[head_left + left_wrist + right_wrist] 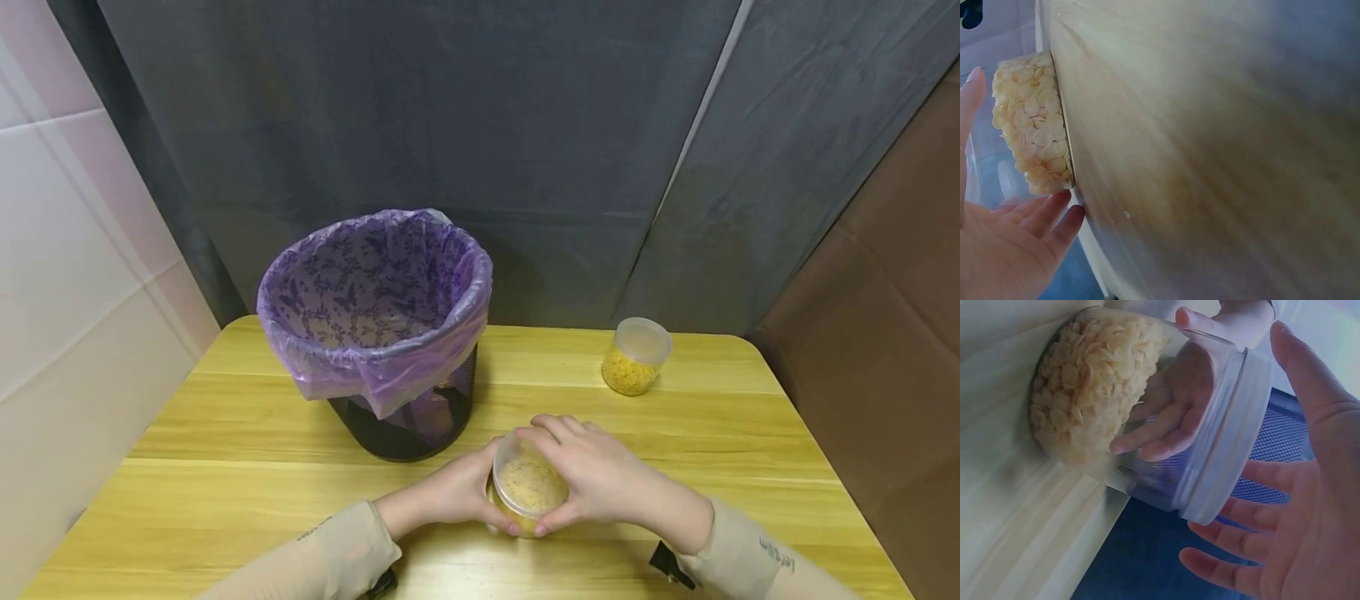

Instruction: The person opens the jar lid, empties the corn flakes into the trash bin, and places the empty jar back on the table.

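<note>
A clear jar [527, 527] with a translucent lid [534, 485] stands on the table, part-filled with pale yellow flakes [1088, 387]. My left hand [468, 485] holds the jar's side, thumb near and fingers on the far side. Through the clear wall its fingers show in the right wrist view. Around the lid is my right hand [596, 471], fingers loosely spread; index and middle fingertips are hidden behind the lid. The right thumb [1310, 372] stands a little off the rim in the right wrist view. In the left wrist view, flakes fill the jar's lower part.
A black mesh bin [401, 433] with a purple patterned liner [382, 367] stands left of the jar. Another lidded jar [633, 367] of yellow flakes is at the back right. Dark curtain [450, 108] hangs behind the wooden table [247, 433].
</note>
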`<state>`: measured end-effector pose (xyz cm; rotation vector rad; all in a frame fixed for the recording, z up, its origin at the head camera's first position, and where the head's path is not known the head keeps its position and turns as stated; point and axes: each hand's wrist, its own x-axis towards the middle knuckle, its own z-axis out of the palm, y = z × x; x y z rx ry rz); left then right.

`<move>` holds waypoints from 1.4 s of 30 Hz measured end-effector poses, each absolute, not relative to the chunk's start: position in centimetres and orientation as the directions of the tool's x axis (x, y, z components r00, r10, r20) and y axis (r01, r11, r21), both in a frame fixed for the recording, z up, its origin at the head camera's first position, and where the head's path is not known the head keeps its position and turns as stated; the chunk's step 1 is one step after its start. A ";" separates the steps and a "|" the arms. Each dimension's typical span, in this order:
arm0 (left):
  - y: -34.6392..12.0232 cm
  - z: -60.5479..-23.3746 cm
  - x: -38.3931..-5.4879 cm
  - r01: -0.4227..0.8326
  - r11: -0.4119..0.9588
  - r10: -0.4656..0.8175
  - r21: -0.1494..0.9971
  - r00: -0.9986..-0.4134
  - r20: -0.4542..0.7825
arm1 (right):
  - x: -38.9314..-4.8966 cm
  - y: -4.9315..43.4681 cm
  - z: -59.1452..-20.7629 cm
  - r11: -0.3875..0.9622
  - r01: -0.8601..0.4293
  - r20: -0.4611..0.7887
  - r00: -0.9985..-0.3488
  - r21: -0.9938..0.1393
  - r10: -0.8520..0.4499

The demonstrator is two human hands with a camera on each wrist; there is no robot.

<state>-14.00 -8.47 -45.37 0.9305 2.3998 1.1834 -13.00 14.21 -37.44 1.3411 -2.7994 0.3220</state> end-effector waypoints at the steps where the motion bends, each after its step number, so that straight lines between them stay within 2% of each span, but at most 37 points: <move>1: -8.5 -45.4 -14.0 0.419 0.451 0.670 0.788 -0.742 0.011 | -13.0 14.2 -37.3 0.607 -0.778 0.100 -0.625 -0.162 -0.774; 16: -8.5 -45.4 -13.9 0.405 0.446 0.682 0.798 -0.732 -0.010 | -13.0 12.9 -35.7 0.603 -0.797 -0.018 -0.602 -0.048 -0.798; 29: -8.5 -45.4 -14.3 0.422 0.424 0.700 0.801 -0.714 0.006 | -14.2 12.3 -35.6 0.585 -0.807 -0.077 -0.580 -0.083 -0.811; 42: -8.4 -44.9 -15.0 0.465 0.379 0.739 0.800 -0.672 0.040 | -14.6 12.1 -35.7 0.543 -0.835 -0.033 -0.542 -0.087 -0.840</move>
